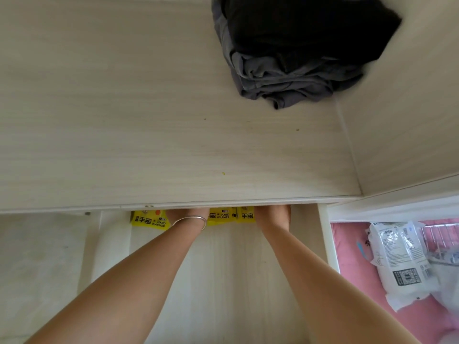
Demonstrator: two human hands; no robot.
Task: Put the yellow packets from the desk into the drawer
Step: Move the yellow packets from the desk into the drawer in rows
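Observation:
The pale wooden drawer (223,269) is pulled out below the desk top (149,120). At its back, partly under the desk edge, lie yellow hand-warmer packets: one on the left (149,219), two in the middle (231,216). Both my arms reach into the drawer. My left hand (186,214), with a silver bangle on the wrist, sits between the left and middle packets. My right hand (273,216) is just right of the middle packets. The fingers of both hands are hidden under the desk edge, so their hold is not visible.
A dark grey and black bundle of clothes (293,53) lies on the desk at the back right. To the right, another open compartment with a pink lining (360,269) holds a white plastic pouch (402,264). A side panel (409,120) walls the desk on the right.

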